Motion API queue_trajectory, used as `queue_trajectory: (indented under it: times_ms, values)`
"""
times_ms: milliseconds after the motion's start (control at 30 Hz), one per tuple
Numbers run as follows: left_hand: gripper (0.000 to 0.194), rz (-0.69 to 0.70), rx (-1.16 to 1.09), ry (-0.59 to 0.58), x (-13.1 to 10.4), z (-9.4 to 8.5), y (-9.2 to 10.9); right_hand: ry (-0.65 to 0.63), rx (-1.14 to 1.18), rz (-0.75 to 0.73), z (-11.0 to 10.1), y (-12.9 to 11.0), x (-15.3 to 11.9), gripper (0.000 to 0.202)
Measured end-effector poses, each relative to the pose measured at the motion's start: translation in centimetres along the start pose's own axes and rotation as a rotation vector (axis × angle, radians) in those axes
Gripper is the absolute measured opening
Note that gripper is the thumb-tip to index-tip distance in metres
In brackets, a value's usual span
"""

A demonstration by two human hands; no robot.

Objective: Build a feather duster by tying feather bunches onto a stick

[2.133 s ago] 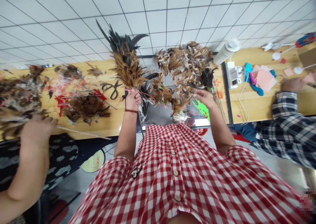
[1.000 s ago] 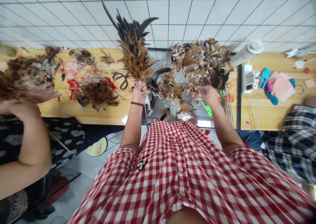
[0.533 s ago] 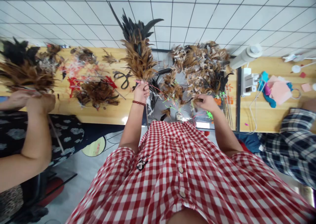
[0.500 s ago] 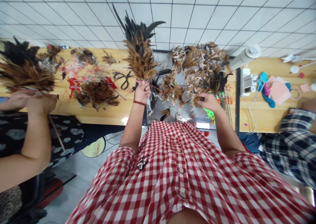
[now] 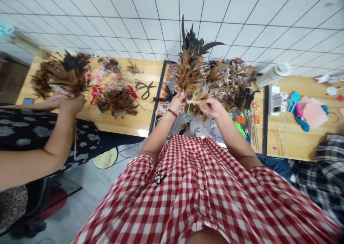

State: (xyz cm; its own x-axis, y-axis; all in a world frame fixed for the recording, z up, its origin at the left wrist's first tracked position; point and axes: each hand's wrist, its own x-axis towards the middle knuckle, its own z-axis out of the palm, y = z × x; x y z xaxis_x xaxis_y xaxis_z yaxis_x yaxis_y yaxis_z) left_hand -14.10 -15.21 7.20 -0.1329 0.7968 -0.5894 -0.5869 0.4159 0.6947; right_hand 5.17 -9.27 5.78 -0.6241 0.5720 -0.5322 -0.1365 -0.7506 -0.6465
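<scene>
My left hand (image 5: 178,103), with a beaded bracelet on its wrist, is closed round the lower end of a feather duster (image 5: 189,68). The duster stands upright, brown low down and black at its tip. Level with it on the right, my right hand (image 5: 214,108) pinches a small bunch of brown feathers (image 5: 201,100), which reaches towards the left hand. A bright green string (image 5: 191,101) hangs between the two hands. Behind them spreads a big heap of loose brown and white feathers (image 5: 232,75). Parts of the duster's stick are hidden by my hand.
Black scissors (image 5: 145,90) and a brown feather pile (image 5: 116,101) lie on the table to the left. A co-worker's hand (image 5: 72,104) there holds another feather duster (image 5: 71,73). At right stand a white bottle (image 5: 274,75) and a power strip (image 5: 274,100); green string (image 5: 240,129) lies nearer.
My right hand has come up from the feather heap with a bunch of feathers and moved left, close to my left hand. The view has turned, shifting the table to the right.
</scene>
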Motion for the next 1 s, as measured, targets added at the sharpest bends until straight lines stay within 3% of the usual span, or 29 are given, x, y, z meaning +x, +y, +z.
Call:
queue_trajectory:
  times_ms: [100,233,500,633,800,1000]
  values:
    - [0.031,-0.001,-0.018,0.02,0.0,0.1,-0.4,0.027,0.068,0.074,0.7,0.3,1.6,0.014]
    - [0.034,-0.012,0.011,-0.025,0.0,0.0,-1.0,0.091,0.178,0.106,1.9,0.4,2.7,0.02]
    - [0.034,0.032,0.001,0.073,0.5,0.6,-1.7,0.174,0.22,0.014,5.9,1.4,2.2,0.015]
    - [0.03,-0.021,-0.024,0.017,0.6,0.7,-1.6,0.274,0.088,-0.097,6.5,2.1,2.5,0.024]
    - [0.033,-0.066,-0.079,0.045,1.1,0.4,-1.3,0.171,-0.081,-0.202,6.2,2.4,2.7,0.032]
    - [0.034,-0.112,-0.104,-0.048,0.5,0.6,-0.6,0.439,-0.307,-0.5,5.9,3.4,5.0,0.044]
